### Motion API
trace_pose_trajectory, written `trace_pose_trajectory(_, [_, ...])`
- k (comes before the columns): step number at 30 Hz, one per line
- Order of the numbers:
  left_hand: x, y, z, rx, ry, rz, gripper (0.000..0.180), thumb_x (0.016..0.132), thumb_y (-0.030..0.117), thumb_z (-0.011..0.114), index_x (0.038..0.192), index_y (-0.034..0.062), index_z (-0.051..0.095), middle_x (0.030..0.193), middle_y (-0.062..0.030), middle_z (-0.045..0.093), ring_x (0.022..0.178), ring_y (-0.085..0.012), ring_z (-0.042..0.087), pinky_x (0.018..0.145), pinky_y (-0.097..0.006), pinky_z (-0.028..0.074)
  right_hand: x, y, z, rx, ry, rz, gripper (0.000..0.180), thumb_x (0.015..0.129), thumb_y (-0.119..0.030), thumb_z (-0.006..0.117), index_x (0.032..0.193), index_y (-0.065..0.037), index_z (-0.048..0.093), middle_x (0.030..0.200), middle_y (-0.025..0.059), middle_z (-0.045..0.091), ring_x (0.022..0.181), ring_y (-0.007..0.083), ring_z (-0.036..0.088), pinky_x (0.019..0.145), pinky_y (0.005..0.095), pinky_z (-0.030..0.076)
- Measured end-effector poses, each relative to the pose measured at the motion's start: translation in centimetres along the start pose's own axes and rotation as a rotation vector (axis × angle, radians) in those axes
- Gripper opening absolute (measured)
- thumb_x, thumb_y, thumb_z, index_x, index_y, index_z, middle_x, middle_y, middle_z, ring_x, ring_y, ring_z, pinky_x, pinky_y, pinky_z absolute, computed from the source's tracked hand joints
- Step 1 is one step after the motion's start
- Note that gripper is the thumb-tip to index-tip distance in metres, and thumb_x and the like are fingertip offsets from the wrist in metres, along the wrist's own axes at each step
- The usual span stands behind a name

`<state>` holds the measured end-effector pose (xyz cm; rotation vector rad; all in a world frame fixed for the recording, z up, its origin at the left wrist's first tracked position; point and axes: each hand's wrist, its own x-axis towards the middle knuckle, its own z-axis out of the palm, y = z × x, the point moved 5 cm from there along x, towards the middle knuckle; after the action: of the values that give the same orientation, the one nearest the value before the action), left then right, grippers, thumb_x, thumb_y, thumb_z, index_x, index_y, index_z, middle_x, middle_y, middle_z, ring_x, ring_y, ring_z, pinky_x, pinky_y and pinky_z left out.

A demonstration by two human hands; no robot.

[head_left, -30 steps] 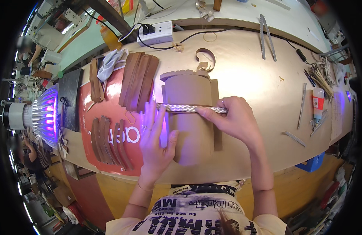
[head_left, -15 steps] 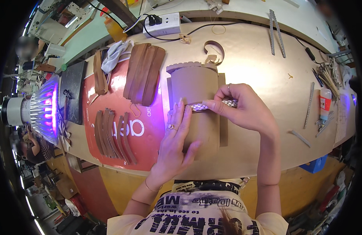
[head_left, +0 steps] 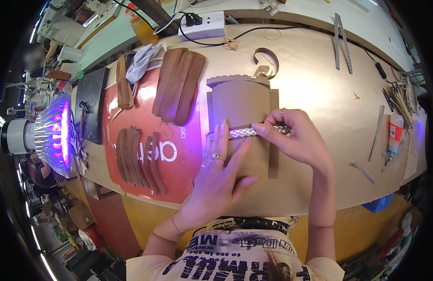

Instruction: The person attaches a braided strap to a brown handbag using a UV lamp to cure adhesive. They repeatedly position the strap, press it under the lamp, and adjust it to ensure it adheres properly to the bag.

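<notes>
A tan leather-like piece (head_left: 240, 104) with a scalloped far edge lies in front of me, with flat tan strips showing along both sides. Across its middle runs a silver braided strip (head_left: 242, 133). My left hand (head_left: 218, 166) rests flat with its fingers spread, fingertips on the strip's left part. Thumb and forefinger of my right hand (head_left: 298, 138) pinch the strip further right, and its right end shows beneath that hand.
Left lie a red sheet (head_left: 183, 154), thin brown strips (head_left: 132, 157), a brown stack (head_left: 179, 86) and a glowing purple lamp (head_left: 55, 136). Behind are a coiled tan strip (head_left: 272, 61) and a power strip (head_left: 202, 25). Right are a glue bottle (head_left: 395, 133) and silver braid pieces (head_left: 343, 44).
The left hand's fingers have spread wider along the braided strip, uncovering more of it between the hands. My right hand keeps its pinch. The whole view has shifted slightly.
</notes>
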<state>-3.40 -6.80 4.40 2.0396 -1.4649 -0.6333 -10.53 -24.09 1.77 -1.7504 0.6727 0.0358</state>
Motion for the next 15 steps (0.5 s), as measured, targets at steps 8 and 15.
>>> trace_pose_trajectory(8, [0.3, 0.8, -0.1, 0.047, 0.044, -0.004, 0.067, 0.092, 0.032, 0.066, 0.146, 0.0045, 0.04, 0.152, -0.0373, 0.018, 0.138, -0.0561, 0.026, 0.111, -0.057, 0.031, -1.0, -3.8, -0.9, -0.261, 0.149, -0.167, 0.029, 0.084, -0.026, 0.073, 0.075, 0.001, 0.067, 0.057, 0.0085, 0.057, 0.05, 0.0141, 0.047, 0.049, 0.0298, 0.037])
trace_pose_trajectory(15, [0.6, 1.1, 0.3, 0.04, 0.059, -0.089, 0.068, 0.091, 0.037, 0.067, 0.144, 0.0034, 0.042, 0.151, -0.0405, 0.016, 0.138, -0.0585, 0.024, 0.109, -0.058, 0.032, -1.1, -7.9, -0.1, -0.456, 0.134, -0.414, 0.028, 0.083, -0.025, 0.073, 0.074, 0.001, 0.068, 0.059, 0.0111, 0.06, 0.049, 0.0204, 0.052, 0.05, 0.0313, 0.041])
